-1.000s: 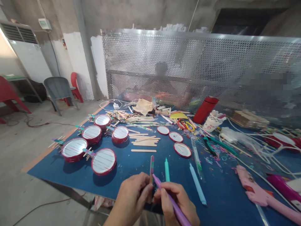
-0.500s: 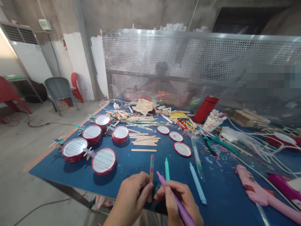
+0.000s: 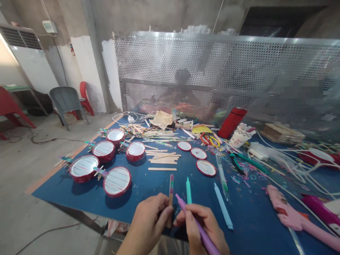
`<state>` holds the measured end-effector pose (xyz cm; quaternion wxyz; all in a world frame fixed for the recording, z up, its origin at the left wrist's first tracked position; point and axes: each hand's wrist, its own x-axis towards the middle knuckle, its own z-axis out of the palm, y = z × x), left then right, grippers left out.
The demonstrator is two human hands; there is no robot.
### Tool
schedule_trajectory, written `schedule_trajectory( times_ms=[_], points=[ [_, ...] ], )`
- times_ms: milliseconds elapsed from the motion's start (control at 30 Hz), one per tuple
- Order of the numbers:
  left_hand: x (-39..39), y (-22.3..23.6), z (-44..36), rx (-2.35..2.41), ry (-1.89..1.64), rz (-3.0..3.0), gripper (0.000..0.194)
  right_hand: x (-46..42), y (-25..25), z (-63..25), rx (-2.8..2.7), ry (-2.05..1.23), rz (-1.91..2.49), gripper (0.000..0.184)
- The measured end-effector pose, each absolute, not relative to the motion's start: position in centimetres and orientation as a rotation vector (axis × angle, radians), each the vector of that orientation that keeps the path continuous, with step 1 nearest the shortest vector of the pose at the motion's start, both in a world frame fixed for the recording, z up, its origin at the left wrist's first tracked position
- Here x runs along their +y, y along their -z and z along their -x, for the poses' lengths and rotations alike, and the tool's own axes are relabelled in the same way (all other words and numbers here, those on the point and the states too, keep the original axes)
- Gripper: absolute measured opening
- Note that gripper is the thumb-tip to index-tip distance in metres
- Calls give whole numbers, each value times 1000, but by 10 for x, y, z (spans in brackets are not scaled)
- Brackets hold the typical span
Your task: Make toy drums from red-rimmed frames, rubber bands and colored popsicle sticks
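Note:
Pinched in my left hand (image 3: 151, 221) is a wooden craft stick (image 3: 171, 189), held upright, its top banded in purple and green. My right hand (image 3: 203, 226) grips a purple marker (image 3: 183, 205), whose tip sits just right of the stick, a little apart from it. Beyond my right hand a teal marker (image 3: 188, 189) lies on the table, and a light blue marker (image 3: 223, 207) lies to the right. Plain craft sticks (image 3: 162, 169) are laid out ahead of my hands. To the left are several small banjo-like instruments (image 3: 117, 181) with red rims and white faces.
Three red-rimmed discs (image 3: 206, 168) lie at centre right. Green-handled pliers (image 3: 236, 164), a pink glue gun (image 3: 288, 209) and tangled white cables are on the right. A red bottle (image 3: 232, 123) and a paper cup (image 3: 240, 137) stand before a perforated metal panel (image 3: 170, 67).
The purple marker's tip has moved off the stick to the right, along with my right hand. A purple band now shows below the green on the stick. My left hand stays in place.

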<state>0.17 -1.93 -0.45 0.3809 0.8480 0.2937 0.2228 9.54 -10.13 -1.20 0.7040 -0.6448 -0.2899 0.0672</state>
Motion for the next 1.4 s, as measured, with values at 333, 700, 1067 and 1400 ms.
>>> schedule_trajectory(
  times_ms=[333, 700, 1067, 1400],
  points=[
    [-19, 6, -2, 764, -566, -2156, 22, -101, 10, -97, -725, -151, 1453, 13],
    [-19, 6, -2, 768, -574, -2155, 23, -101, 15, -98, -695, -159, 1499, 17],
    [-19, 4, -2, 742, -582, -2159, 23, -102, 13, -98, -691, -174, 1513, 18],
    [-19, 7, -1, 768, -565, -2165, 22, -102, 11, -97, -682, -169, 1494, 18]
  ],
)
